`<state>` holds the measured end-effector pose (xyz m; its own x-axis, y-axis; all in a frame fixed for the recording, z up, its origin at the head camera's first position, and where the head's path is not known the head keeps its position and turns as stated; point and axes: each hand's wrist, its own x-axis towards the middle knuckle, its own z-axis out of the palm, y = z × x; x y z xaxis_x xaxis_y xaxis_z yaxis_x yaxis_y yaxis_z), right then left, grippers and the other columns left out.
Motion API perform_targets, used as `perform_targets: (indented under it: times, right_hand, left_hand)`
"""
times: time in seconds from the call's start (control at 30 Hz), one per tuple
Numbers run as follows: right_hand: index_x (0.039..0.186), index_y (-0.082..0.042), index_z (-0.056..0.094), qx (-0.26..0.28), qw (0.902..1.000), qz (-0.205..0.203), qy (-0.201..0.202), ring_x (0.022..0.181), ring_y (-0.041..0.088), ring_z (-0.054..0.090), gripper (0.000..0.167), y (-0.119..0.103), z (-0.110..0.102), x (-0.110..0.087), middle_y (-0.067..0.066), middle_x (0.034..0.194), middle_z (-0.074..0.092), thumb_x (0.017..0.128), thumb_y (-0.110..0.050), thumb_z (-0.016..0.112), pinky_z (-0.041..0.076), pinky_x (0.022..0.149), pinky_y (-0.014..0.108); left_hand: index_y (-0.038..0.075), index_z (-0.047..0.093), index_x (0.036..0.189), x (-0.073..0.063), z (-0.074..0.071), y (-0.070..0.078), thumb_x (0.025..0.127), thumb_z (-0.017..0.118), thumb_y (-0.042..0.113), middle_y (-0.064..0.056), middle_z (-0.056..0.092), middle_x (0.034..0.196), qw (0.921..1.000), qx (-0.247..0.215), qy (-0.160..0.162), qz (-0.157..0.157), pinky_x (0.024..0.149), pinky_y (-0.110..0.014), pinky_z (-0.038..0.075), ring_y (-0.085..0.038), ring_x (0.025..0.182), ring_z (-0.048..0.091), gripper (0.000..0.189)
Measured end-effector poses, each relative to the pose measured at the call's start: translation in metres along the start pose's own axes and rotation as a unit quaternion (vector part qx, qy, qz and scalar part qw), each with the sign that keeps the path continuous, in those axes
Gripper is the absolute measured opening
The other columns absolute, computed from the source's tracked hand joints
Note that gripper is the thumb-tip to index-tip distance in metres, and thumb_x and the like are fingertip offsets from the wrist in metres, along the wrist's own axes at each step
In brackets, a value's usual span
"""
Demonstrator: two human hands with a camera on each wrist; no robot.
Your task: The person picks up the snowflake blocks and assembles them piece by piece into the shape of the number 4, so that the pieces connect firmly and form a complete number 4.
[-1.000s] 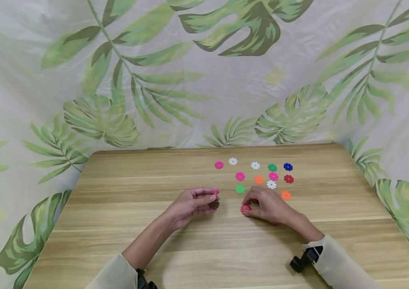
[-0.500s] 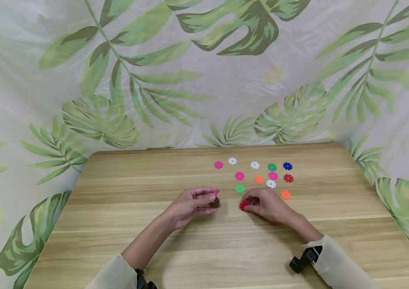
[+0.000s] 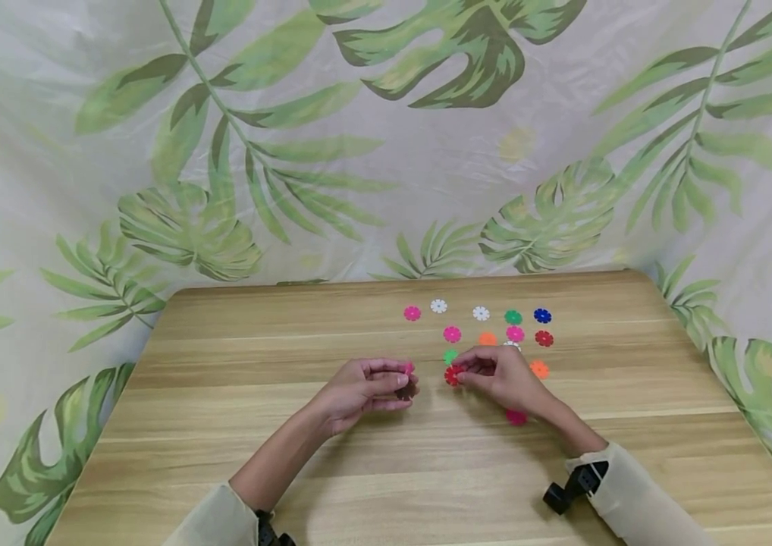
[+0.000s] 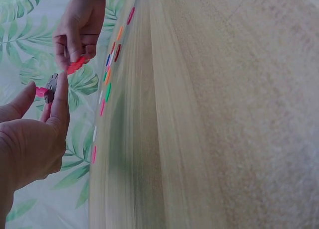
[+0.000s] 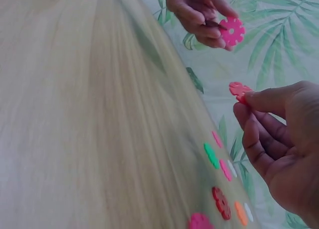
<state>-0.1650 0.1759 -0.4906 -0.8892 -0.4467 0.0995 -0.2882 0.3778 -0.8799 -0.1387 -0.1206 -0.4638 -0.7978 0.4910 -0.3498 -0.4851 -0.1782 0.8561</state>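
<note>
My left hand (image 3: 362, 390) holds two notched plastic discs at its fingertips. One is a pink disc (image 5: 232, 32) and the other a dark brown disc (image 4: 52, 83); they meet at an angle and look slotted together. Between thumb and fingers, my right hand (image 3: 512, 375) pinches a red notched disc (image 3: 452, 375). Both hands are above the table, a short gap apart, with the red disc facing the joined pair. Part of the brown disc is covered by the left fingers.
Several loose discs lie on the wooden table (image 3: 256, 341) beyond the right hand, among them a green disc (image 3: 450, 356), a blue disc (image 3: 542, 315) and an orange disc (image 3: 539, 369). Another pink disc (image 3: 516, 417) lies below the right wrist. Patterned cloth (image 3: 318, 189) hangs behind.
My right hand has lifted the red disc and brought it slightly left and away from me, uncovering the pink disc near its wrist. The left hand has turned its discs slightly.
</note>
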Motion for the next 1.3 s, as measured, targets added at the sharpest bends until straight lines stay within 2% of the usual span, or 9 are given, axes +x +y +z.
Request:
perform_targets:
  times: [0.17, 0.3, 0.47, 0.57, 0.7, 0.8, 0.9, 1.13, 1.3]
  right_hand:
    - [0.111, -0.005, 0.078, 0.054, 0.9981, 0.027, 0.015, 0.089, 0.02, 0.073, 0.019, -0.006, 0.001, 0.002, 0.008, 0.1, 0.078, 0.093, -0.006, 0.082, 0.063, 0.078, 0.032]
    - [0.112, -0.002, 0.078, 0.086, 0.9955, 0.019, 0.034, 0.087, 0.023, 0.074, 0.021, -0.013, 0.001, 0.003, 0.011, 0.1, 0.079, 0.092, -0.007, 0.082, 0.064, 0.076, 0.036]
    - [0.111, -0.004, 0.079, 0.112, 0.9922, 0.011, 0.054, 0.087, 0.035, 0.076, 0.021, -0.021, 0.002, 0.007, 0.01, 0.099, 0.08, 0.091, -0.009, 0.084, 0.065, 0.073, 0.039]
    - [0.11, -0.005, 0.08, 0.126, 0.9895, 0.018, 0.068, 0.083, 0.041, 0.074, 0.02, -0.024, 0.003, 0.008, 0.011, 0.096, 0.08, 0.091, -0.011, 0.085, 0.062, 0.063, 0.032]
    - [0.106, -0.008, 0.081, 0.134, 0.9866, 0.031, 0.088, 0.075, 0.041, 0.07, 0.018, -0.026, 0.004, 0.01, 0.01, 0.093, 0.08, 0.09, -0.016, 0.086, 0.048, 0.051, 0.022]
    - [0.106, -0.009, 0.082, 0.137, 0.9863, 0.03, 0.087, 0.078, 0.04, 0.072, 0.018, -0.028, 0.006, 0.011, 0.01, 0.094, 0.08, 0.091, -0.017, 0.086, 0.056, 0.057, 0.027]
    - [0.107, -0.007, 0.082, 0.143, 0.9865, 0.022, 0.075, 0.085, 0.041, 0.075, 0.018, -0.032, 0.008, 0.012, 0.011, 0.096, 0.08, 0.092, -0.016, 0.085, 0.064, 0.07, 0.04]
    - [0.108, -0.007, 0.083, 0.148, 0.9871, 0.012, 0.06, 0.09, 0.051, 0.072, 0.015, -0.037, 0.012, 0.016, 0.009, 0.098, 0.08, 0.094, -0.014, 0.083, 0.064, 0.076, 0.05]
    - [0.108, -0.011, 0.084, 0.124, 0.9908, 0.011, 0.053, 0.091, 0.044, 0.074, 0.014, -0.037, 0.013, 0.017, 0.005, 0.099, 0.08, 0.094, -0.015, 0.082, 0.064, 0.077, 0.05]
  left_hand:
    - [-0.016, 0.056, 0.139, 0.002, 0.0, -0.002, 0.103, 0.067, 0.001, -0.028, 0.069, 0.13, 0.9999, 0.007, -0.009, 0.001, 0.098, -0.044, 0.06, -0.025, 0.109, 0.074, 0.042]
    - [-0.02, 0.051, 0.14, 0.002, 0.001, -0.003, 0.103, 0.066, -0.001, -0.026, 0.071, 0.127, 0.9999, 0.009, -0.013, 0.0, 0.097, -0.045, 0.06, -0.024, 0.108, 0.074, 0.045]
    - [-0.02, 0.052, 0.14, 0.003, 0.002, -0.002, 0.102, 0.067, -0.001, -0.026, 0.071, 0.127, 0.9999, 0.009, -0.009, 0.0, 0.096, -0.045, 0.06, -0.025, 0.109, 0.074, 0.045]
    - [-0.019, 0.052, 0.14, 0.003, 0.002, -0.002, 0.102, 0.068, -0.001, -0.025, 0.072, 0.126, 0.9999, 0.012, -0.002, 0.001, 0.096, -0.044, 0.061, -0.025, 0.109, 0.074, 0.045]
    - [-0.019, 0.053, 0.14, 0.004, 0.003, -0.003, 0.101, 0.068, -0.002, -0.024, 0.073, 0.125, 0.9998, 0.019, 0.002, 0.002, 0.095, -0.044, 0.061, -0.024, 0.108, 0.074, 0.045]
    - [-0.02, 0.053, 0.139, 0.004, 0.003, -0.003, 0.101, 0.068, -0.002, -0.023, 0.074, 0.123, 0.9997, 0.025, 0.001, 0.003, 0.095, -0.044, 0.061, -0.023, 0.108, 0.074, 0.045]
    - [-0.02, 0.054, 0.139, 0.004, 0.003, -0.003, 0.101, 0.068, -0.001, -0.021, 0.075, 0.121, 0.9996, 0.028, 0.001, 0.001, 0.095, -0.043, 0.061, -0.023, 0.107, 0.074, 0.044]
    - [-0.019, 0.056, 0.137, 0.003, 0.004, -0.004, 0.101, 0.069, 0.0, -0.025, 0.075, 0.12, 0.9995, 0.031, 0.01, -0.001, 0.093, -0.044, 0.062, -0.023, 0.104, 0.076, 0.043]
    - [-0.021, 0.057, 0.134, 0.005, 0.005, -0.005, 0.1, 0.071, 0.0, -0.023, 0.077, 0.115, 0.9992, 0.038, 0.007, -0.003, 0.091, -0.042, 0.063, -0.022, 0.101, 0.076, 0.043]
